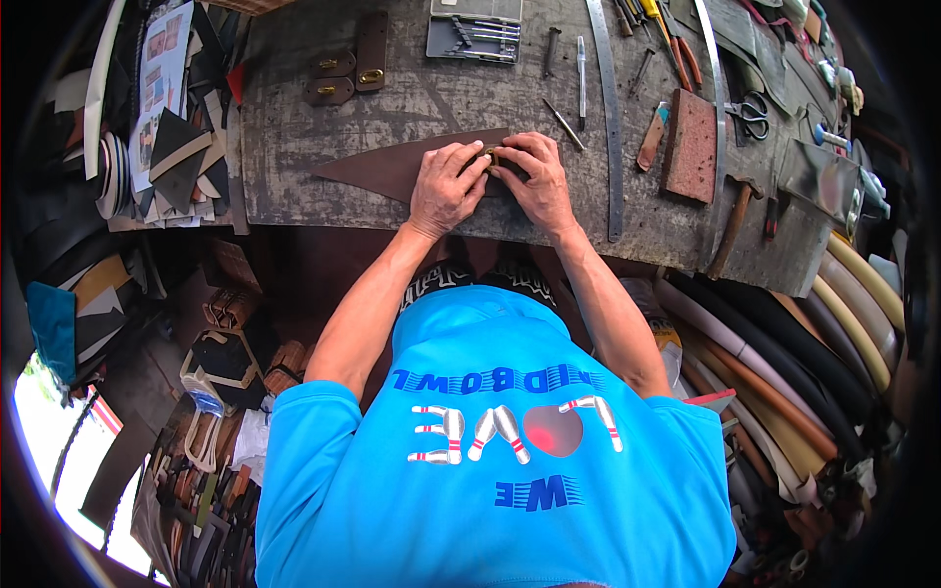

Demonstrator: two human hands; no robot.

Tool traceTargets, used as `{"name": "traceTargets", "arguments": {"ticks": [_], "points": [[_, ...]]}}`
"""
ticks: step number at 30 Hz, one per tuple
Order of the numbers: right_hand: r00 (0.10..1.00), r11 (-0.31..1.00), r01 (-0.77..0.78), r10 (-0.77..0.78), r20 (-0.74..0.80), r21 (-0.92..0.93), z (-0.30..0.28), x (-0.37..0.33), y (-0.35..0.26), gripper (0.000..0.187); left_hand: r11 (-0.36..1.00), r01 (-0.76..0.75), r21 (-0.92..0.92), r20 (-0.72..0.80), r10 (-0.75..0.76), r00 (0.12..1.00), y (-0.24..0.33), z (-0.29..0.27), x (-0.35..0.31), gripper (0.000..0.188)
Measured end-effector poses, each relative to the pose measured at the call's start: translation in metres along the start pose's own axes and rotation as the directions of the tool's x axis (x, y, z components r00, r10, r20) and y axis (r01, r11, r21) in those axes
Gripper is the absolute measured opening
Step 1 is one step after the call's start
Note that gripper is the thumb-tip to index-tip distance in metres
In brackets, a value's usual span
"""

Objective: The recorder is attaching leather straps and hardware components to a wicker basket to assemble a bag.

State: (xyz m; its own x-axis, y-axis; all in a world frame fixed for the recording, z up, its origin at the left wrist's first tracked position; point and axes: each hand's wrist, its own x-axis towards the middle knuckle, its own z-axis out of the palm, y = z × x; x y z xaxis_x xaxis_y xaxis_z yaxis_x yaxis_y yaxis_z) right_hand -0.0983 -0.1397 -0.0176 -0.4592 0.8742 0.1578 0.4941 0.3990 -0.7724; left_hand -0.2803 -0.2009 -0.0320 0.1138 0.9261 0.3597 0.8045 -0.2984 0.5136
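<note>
Both my hands meet over a dark brown, pointed piece of leather (368, 169) that lies flat near the front edge of the workbench. Between the fingertips is a small brass-coloured fitting (491, 155), partly covered by the fingers. My left hand (447, 186) pinches it from the left, its fingers curled. From the other side my right hand (535, 181) grips it with thumb and fingers. Beyond the leather, brown leather tabs (371, 49) with brass-coloured clasps rest on the bench.
A case of small screwdrivers (474, 37) sits at the far side. Right of my hands lie a thin metal rod (564, 124), a pen (581, 83), a long steel ruler (610, 127), a reddish block (690, 147), scissors (753, 116) and a hammer (733, 225). Leather scraps (181, 157) pile up left.
</note>
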Motion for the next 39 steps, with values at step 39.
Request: {"name": "traceTargets", "arguments": {"ticks": [39], "points": [[1.0, 0.995, -0.006, 0.007, 0.016, -0.101, -0.007, -0.001, -0.001, 0.027, 0.99, -0.144, 0.0, 0.049, 0.144, 0.988, -0.006, -0.007, 0.009, 0.031]]}}
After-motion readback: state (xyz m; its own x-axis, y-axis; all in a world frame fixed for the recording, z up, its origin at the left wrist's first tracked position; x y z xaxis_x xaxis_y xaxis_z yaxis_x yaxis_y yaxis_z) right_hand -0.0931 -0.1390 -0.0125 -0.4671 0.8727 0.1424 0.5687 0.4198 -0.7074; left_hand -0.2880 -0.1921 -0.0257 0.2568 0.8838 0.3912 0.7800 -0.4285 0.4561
